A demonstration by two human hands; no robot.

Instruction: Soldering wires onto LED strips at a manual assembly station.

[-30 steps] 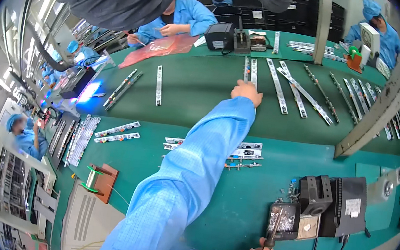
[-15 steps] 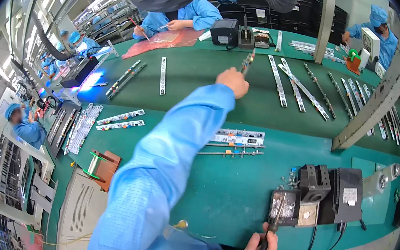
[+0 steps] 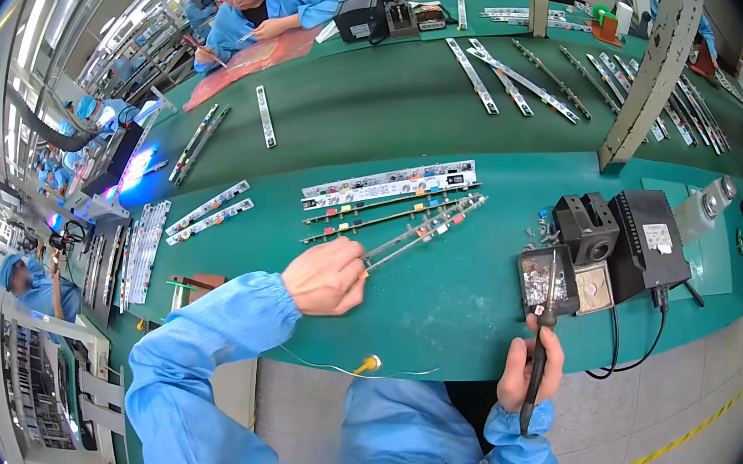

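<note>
My left hand is closed on one end of a narrow circuit board strip, blurred by motion. That strip slants up and away to the right, just in front of several other board strips lying on the green bench. A soldering iron with a black handle is gripped in my right hand. Its tip points away from me, over a small dark tray of solder scraps.
Right of the tray stand a black iron holder and a black soldering station. A metal post rises at the right. Across the green belt, where more strips lie, a person works. Solder wire lies along the near edge.
My left hand has come back from over the far belt to the near bench, carrying a board strip. The right hand still holds the soldering iron. The view has shifted.
</note>
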